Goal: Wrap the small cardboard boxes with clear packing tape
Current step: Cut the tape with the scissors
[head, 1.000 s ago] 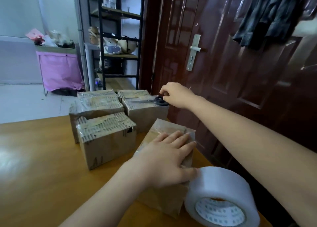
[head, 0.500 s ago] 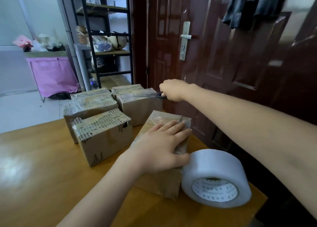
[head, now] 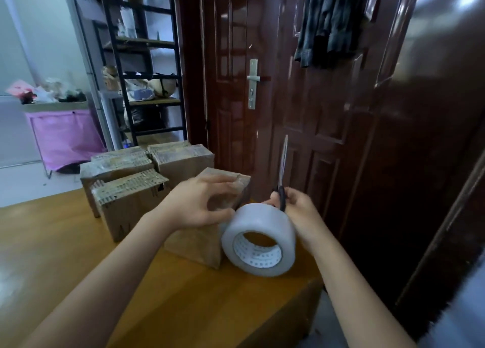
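left hand (head: 194, 203) curled over top of nearest box (head: 199, 237), fingers and thumb pinching at its right edge, likely a stretch of clear tape. right hand (head: 291, 206) wrapped round black handles of scissors (head: 282, 174), blades closed and pointing to 12 o'clock, just beyond tape roll (head: 258, 238).

from big to small: wooden table (head: 65, 269) across lower frame; stack of taped boxes (head: 131, 179) at 10 o'clock from held box; held box itself near table's right edge; tape roll on its side, touching that box at 3 o'clock; scissors at 1 o'clock from roll.

step in hand, by the look of it: cutting tape between roll and box. best done by keeping strip taut, opening blades, snipping close to roll, then smoothing loose end flat on cardboard. worth holding box steady so roll stays put near table edge.

clear strip itself barely visible; blurred fingertips; cannot tell exactly what pinch holds. box's far side hidden.
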Motion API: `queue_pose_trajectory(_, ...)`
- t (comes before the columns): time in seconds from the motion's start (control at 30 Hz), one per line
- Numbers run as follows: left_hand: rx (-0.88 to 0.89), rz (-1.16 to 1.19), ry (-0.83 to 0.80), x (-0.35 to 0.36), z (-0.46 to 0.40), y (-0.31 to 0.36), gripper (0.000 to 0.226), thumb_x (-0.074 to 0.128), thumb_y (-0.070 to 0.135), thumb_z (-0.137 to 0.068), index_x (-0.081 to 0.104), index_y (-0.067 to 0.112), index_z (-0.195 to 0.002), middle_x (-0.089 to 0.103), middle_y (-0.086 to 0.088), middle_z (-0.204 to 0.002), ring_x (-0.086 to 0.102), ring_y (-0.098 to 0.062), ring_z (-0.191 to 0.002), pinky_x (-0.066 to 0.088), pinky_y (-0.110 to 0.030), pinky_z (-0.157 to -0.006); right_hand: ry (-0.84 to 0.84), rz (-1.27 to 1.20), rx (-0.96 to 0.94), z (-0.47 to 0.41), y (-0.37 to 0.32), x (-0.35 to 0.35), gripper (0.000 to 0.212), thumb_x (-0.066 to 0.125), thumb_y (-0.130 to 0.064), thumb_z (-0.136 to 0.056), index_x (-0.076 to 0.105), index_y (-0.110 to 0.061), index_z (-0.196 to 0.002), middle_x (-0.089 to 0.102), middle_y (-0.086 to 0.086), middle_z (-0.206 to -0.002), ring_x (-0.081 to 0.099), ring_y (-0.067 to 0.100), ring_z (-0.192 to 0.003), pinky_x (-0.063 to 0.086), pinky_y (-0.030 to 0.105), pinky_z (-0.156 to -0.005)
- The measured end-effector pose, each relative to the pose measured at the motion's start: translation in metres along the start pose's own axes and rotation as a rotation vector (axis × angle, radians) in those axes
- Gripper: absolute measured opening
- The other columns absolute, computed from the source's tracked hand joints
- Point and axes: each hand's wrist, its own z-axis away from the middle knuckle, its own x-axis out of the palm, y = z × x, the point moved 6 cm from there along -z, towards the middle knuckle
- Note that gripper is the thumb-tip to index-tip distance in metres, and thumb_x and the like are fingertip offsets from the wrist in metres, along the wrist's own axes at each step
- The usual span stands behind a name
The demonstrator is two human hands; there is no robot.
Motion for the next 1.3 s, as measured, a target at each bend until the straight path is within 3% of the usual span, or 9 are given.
queue_pose_trajectory(0.1, 0.076, -0.238, 0.448, -0.015, 0.016, 0.015, 0.028, 0.056, 0.037, -0.083, 0.071, 0.013, -0.079, 0.061, -0.002, -0.086, 0.056, -0.020, -0.078, 0.049, -0.033, -0.059, 0.002, -0.142, 0.073, 0.019, 0.016, 0.004, 0.025, 0.058, -0.029, -0.094, 0.060, -0.016, -0.073, 0.059, -0.005, -0.063, 0.054, 0.009, -0.060, 0.044, 0.023, -0.060)
queue_pose_trajectory(0.23, -0.147, -0.215, 0.515, -0.009, 0.033, 0.020, 0.045, 0.044, 0.048, -0.088, 0.072, 0.017, -0.072, 0.062, 0.008, -0.076, 0.058, -0.015, -0.068, 0.044, -0.026, -0.043, -0.114, -0.084, 0.081, 0.043, 0.027, 0.013, 0.027, 0.048, -0.020, -0.100, 0.066, -0.026, -0.081, 0.071, -0.013, -0.069, 0.067, 0.008, -0.069, 0.050, 0.022, -0.067)
queue_pose_trajectory(0.33, -0.303, -0.022, 0.481, 0.006, 0.046, 0.020, 0.056, 0.033, 0.059, -0.090, 0.074, 0.022, -0.094, 0.057, 0.013, -0.093, 0.051, -0.006, -0.083, 0.038, -0.018, -0.056, -0.158, -0.007, 0.070, 0.054, 0.029, 0.020, 0.020, 0.049, -0.020, -0.100, 0.065, -0.030, -0.093, 0.073, -0.020, -0.077, 0.068, 0.001, -0.076, 0.051, 0.020, -0.069)
queue_pose_trajectory(0.47, -0.347, 0.119, 0.481, 0.022, 0.055, 0.021, 0.060, 0.026, 0.058, -0.093, 0.069, 0.020, -0.113, 0.058, 0.007, -0.117, 0.050, -0.012, -0.110, 0.043, -0.029, -0.085, -0.164, 0.027, 0.091, 0.063, 0.034, 0.024, 0.016, 0.052, -0.026, -0.099, 0.068, -0.025, -0.100, 0.073, -0.008, -0.089, 0.068, 0.008, -0.080, 0.049, 0.028, -0.072)
queue_pose_trajectory(0.63, -0.386, 0.093, 0.423, 0.023, 0.048, 0.011, 0.055, 0.032, 0.066, -0.086, 0.062, 0.026, -0.108, 0.053, 0.011, -0.125, 0.042, -0.006, -0.109, 0.037, -0.027, -0.077, -0.211, 0.019, 0.141, 0.070, 0.042, 0.029, 0.023, 0.052, -0.025, -0.099, 0.064, -0.013, -0.114, 0.070, 0.000, -0.093, 0.067, 0.013, -0.079, 0.050, 0.028, -0.071)
queue_pose_trajectory(0.83, -0.377, 0.215, 0.387, 0.027, 0.045, 0.004, 0.056, 0.043, 0.074, -0.076, 0.056, 0.030, -0.109, 0.048, 0.017, -0.117, 0.042, -0.006, -0.111, 0.042, -0.030, -0.083, -0.285, 0.066, 0.143, 0.081, 0.038, 0.027, 0.026, 0.046, -0.025, -0.101, 0.068, -0.015, -0.093, 0.068, -0.007, -0.073, 0.064, 0.005, -0.064, 0.046, 0.018, -0.060)
queue_pose_trajectory(1.0, -0.340, 0.429, 0.301, 0.032, 0.038, -0.013, 0.048, 0.051, 0.067, -0.077, 0.056, 0.034, -0.113, 0.050, 0.015, -0.123, 0.043, -0.012, -0.120, 0.043, -0.039, -0.099, -0.304, 0.210, 0.196, 0.076, 0.034, 0.031, 0.036, 0.051, -0.040, -0.098, 0.066, -0.011, -0.113, 0.071, 0.001, -0.100, 0.067, 0.014, -0.092, 0.049, 0.031, -0.077)
queue_pose_trajectory(1.2, -0.303, 0.573, 0.286, 0.034, 0.032, -0.018, 0.051, 0.055, 0.060, -0.077, 0.064, 0.025, -0.114, 0.051, 0.012, -0.125, 0.043, -0.013, -0.123, 0.040, -0.034, -0.103, -0.259, 0.190, 0.213, 0.072, 0.037, 0.032, 0.028, 0.053, -0.033, -0.099, 0.066, -0.011, -0.111, 0.070, 0.000, -0.097, 0.066, 0.013, -0.088, 0.049, 0.031, -0.076)
queue_pose_trajectory(1.3, -0.263, 0.475, 0.406, 0.030, 0.034, -0.015, 0.039, 0.066, 0.048, -0.082, 0.065, 0.025, -0.113, 0.047, 0.009, -0.133, 0.045, -0.012, -0.124, 0.042, -0.025, -0.097, -0.163, 0.278, 0.044, 0.060, 0.031, 0.023, 0.019, 0.058, -0.025, -0.097, 0.061, -0.014, -0.111, 0.067, -0.001, -0.102, 0.064, 0.014, -0.096, 0.050, 0.029, -0.077)
